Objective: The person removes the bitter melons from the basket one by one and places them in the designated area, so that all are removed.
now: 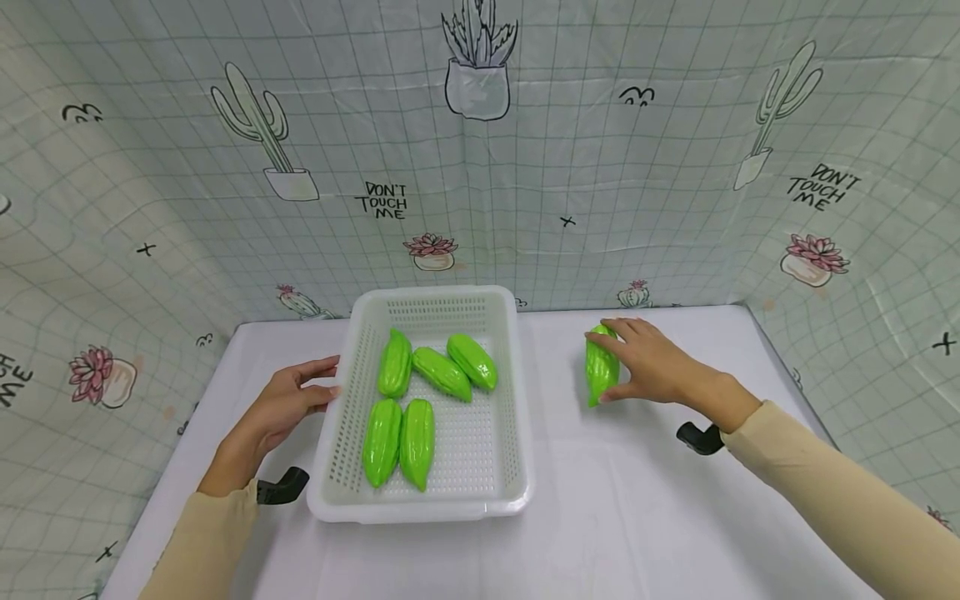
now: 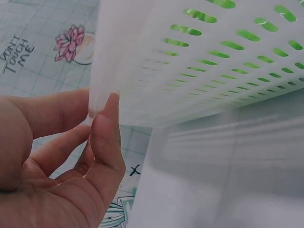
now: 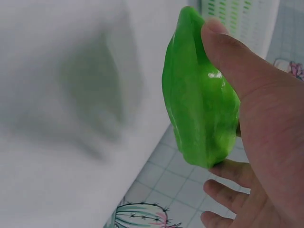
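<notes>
My right hand (image 1: 654,363) pinches a glossy green star fruit (image 1: 600,368) lengthwise, with the thumb at its pointed tip and a finger at the other end. The right wrist view shows this star fruit (image 3: 199,95) with long ridges and a shadow on the cloth beside it. At the left side of a white plastic basket (image 1: 522,450), my left hand (image 1: 281,402) holds the rim. Close up, the thumb and forefinger of that hand (image 2: 71,156) meet the rim of the basket (image 2: 133,95). Several like star fruits (image 1: 442,373) lie inside, mostly towards the left.
White cloth (image 1: 600,533) covers the table under everything. Grid-patterned curtains (image 1: 525,167) with cactus drawings stand behind and at both sides. Black camera mounts (image 1: 283,487) are on both wrists, and the sleeves (image 1: 817,492) are beige.
</notes>
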The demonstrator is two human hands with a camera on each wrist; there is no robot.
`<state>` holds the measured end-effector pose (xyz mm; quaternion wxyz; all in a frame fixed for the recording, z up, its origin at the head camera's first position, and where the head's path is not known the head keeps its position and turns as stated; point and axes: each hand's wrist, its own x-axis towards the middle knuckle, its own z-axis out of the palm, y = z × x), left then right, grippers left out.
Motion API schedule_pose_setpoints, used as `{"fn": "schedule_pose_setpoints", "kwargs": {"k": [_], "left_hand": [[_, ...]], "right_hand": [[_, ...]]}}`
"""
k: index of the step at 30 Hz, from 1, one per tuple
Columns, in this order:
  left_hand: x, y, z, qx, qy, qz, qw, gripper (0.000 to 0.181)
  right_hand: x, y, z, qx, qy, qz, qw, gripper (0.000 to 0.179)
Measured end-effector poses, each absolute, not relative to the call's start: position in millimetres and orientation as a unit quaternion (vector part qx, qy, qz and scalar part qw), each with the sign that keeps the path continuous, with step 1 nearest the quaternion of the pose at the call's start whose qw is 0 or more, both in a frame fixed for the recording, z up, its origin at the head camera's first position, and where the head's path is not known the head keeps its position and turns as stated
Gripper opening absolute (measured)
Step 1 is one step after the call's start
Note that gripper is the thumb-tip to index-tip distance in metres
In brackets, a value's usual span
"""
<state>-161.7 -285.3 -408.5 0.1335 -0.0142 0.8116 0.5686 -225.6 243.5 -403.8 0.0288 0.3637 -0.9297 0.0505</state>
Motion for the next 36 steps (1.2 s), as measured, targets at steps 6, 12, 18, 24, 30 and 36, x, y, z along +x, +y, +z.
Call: {"fn": "schedule_pose_setpoints", "kwargs": {"k": [6, 12, 18, 24, 30, 36], "left_hand": [[-161.5, -284.9, -408.0, -0.015, 0.812, 0.569, 0.132, 0.067], [-161.0, -284.1, -407.5, -0.014, 0.812, 0.568, 0.131, 0.066], [-161.1, -284.5, -407.7, -0.012, 0.809, 0.572, 0.131, 0.066], [-161.4, -284.7, -408.4, -0.013, 0.810, 0.572, 0.130, 0.066], [-161.6, -285.2, -409.4, -0.016, 0.812, 0.569, 0.129, 0.066], [-162.7, -285.0, -409.3, -0.019, 0.812, 0.569, 0.130, 0.065]], "right_hand": [[-230.0, 249.1, -411.2, 0.361, -0.931, 0.051, 0.020, 0.092], [-235.2, 256.2, -418.1, 0.360, -0.931, 0.051, 0.013, 0.092], [-239.1, 262.6, -422.3, 0.360, -0.932, 0.051, 0.003, 0.092], [-240.8, 267.5, -426.6, 0.346, -0.936, 0.057, -0.027, 0.092], [-242.2, 269.4, -429.1, 0.344, -0.936, 0.063, -0.047, 0.092], [-245.0, 270.5, -431.0, 0.348, -0.933, 0.066, -0.059, 0.091]]}}
